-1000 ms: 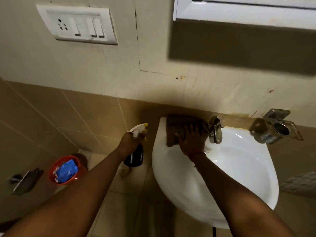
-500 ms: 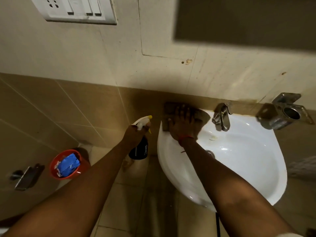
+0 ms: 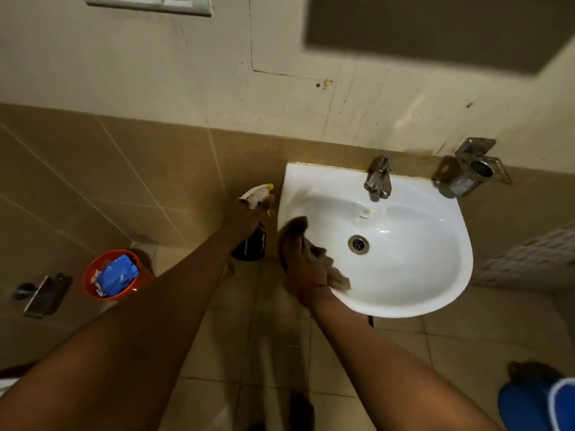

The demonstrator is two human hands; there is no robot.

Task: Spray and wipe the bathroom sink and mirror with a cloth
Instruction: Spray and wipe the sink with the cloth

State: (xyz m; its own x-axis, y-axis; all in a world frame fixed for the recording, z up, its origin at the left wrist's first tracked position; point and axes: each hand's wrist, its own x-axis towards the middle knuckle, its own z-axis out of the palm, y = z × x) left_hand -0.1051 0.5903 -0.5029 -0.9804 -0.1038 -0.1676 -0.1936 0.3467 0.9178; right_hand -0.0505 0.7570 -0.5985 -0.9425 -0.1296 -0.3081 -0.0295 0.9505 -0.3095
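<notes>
At the far left a dark metal wall fitting (image 3: 43,295) is too dim to identify. Beside it, on the floor, stands a red bucket (image 3: 93,272) with crumpled blue plastic (image 3: 116,275) inside. The left hand (image 3: 245,217) holds a spray bottle (image 3: 253,241) just beside the sink's left rim; its fingers are wrapped around the neck below the white trigger head with its yellow nozzle, and the dark body hangs under the palm, the label unreadable. The right hand (image 3: 300,259) presses a brown cloth (image 3: 337,276) against the left inner wall of the white wall-hung sink (image 3: 435,275), fingers laid flat and close together; the hand covers most of the cloth, so only a blurred top edge and a bunched corner near the wrist show. The basin is glossy, with a metal drain (image 3: 358,244) at its middle. A chrome tap (image 3: 378,178) sits at the back rim, a metal tumbler holder (image 3: 473,171) on the wall to its right. At the bottom right, a blue object (image 3: 535,402) is cut off by the edge.
</notes>
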